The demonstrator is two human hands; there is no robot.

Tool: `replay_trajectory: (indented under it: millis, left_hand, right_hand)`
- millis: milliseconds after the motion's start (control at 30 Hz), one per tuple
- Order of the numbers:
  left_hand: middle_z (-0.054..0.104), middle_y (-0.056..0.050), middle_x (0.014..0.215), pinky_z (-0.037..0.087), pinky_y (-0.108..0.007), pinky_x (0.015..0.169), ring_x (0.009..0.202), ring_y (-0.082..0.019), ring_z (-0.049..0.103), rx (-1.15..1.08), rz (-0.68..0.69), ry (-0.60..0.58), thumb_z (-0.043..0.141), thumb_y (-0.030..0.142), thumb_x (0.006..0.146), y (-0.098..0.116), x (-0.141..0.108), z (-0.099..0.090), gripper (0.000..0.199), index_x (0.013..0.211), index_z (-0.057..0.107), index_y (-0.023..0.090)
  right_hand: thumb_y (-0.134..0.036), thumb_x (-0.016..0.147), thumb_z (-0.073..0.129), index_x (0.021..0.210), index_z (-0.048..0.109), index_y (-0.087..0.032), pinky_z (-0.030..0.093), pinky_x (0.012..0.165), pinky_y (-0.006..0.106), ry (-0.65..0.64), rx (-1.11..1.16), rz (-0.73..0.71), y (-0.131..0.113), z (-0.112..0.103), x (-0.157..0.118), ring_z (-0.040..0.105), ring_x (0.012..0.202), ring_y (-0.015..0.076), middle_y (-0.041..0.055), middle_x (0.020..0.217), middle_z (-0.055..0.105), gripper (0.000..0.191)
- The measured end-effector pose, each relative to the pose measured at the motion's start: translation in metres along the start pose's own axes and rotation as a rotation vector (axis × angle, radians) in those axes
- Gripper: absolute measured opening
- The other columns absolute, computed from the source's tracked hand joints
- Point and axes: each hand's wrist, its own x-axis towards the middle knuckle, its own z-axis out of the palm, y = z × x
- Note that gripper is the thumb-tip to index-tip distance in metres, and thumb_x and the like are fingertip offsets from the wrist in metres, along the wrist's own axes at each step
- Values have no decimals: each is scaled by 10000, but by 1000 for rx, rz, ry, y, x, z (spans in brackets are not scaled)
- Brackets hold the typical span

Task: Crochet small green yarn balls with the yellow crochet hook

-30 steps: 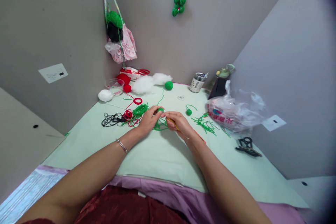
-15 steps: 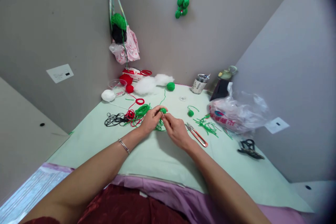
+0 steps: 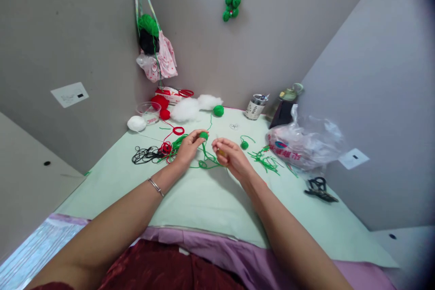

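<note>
- The left hand (image 3: 187, 149) pinches a small green ball (image 3: 204, 136) between thumb and fingers over the counter (image 3: 190, 199); the fingertips cover part of it.
- The right hand (image 3: 235, 157), just beside it but apart, curls round a yellow-handled tool (image 3: 222, 152). The fingers hide most of the handle, and the thin tip is too faint to make out.
- Green strands (image 3: 211, 159) trail from the ball to the counter between the hands; whether one runs into the right hand, I cannot tell.
- An orange sliver (image 3: 266, 184) shows by the right forearm, which covers the rest.
- A green bundle (image 3: 178, 143) lies partly behind the left hand; the black yarn (image 3: 146, 155) near it is too tangled to trace.
- White stuffing (image 3: 185, 109) covers part of a box (image 3: 168, 95) at the back.
- A plastic bag (image 3: 302, 142) on the right has unclear contents and overlaps a dark object (image 3: 282, 114).
- The can (image 3: 254, 108) bears print too small to read.
- The hanging charm's (image 3: 233, 4) cord is cut off at the top edge, both arms at the bottom.
</note>
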Motion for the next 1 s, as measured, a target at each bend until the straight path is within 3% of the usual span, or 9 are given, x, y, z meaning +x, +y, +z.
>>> replay_trajectory:
  millis: [100,200,300,600,800,1000]
  left_hand:
    - [748,-55,1131,476,-315,963,1059,-218,651,-51,-10,-22,657,282,836,2,-7,8,277,1099,718,219]
    - [745,-53,1096,488,-317,939,1011,-210,658,-94,-22,-47,654,276,845,3,-12,15,249,1079,716,217]
    - [730,-49,1069,489,-308,925,978,-194,649,-126,-25,-58,656,261,845,4,-15,19,232,1068,697,210]
    - [661,7,842,513,-296,817,788,-161,637,-139,-25,-93,681,293,852,9,-14,16,277,1111,641,201]
    - [703,-20,854,545,-314,810,799,-181,684,-151,-66,-183,680,339,857,7,-16,15,289,1099,680,182]
    - [674,14,753,539,-297,745,702,-157,665,-114,-76,-183,726,348,862,3,-13,11,247,1018,634,180]
  right_hand:
    - [-518,759,759,975,589,-233,116,448,253,135,6,-19,5,-6,7,173,456,61,-89,614,511,396]
    - [-532,766,779,876,606,-211,136,450,254,108,-14,27,10,-1,8,206,441,70,-112,495,370,381]
    - [-599,773,768,751,579,-206,147,453,254,73,-26,47,11,5,6,218,449,69,-102,495,337,437]
    - [-684,779,698,758,605,-206,113,439,258,161,-103,54,12,-2,9,131,443,68,-126,494,243,487]
    - [-634,757,717,645,556,-220,144,452,270,275,-247,22,16,-7,13,194,446,76,-105,465,296,457]
    - [-497,801,654,635,585,-206,228,543,273,297,-439,-74,12,-10,8,292,548,108,-63,544,399,342]
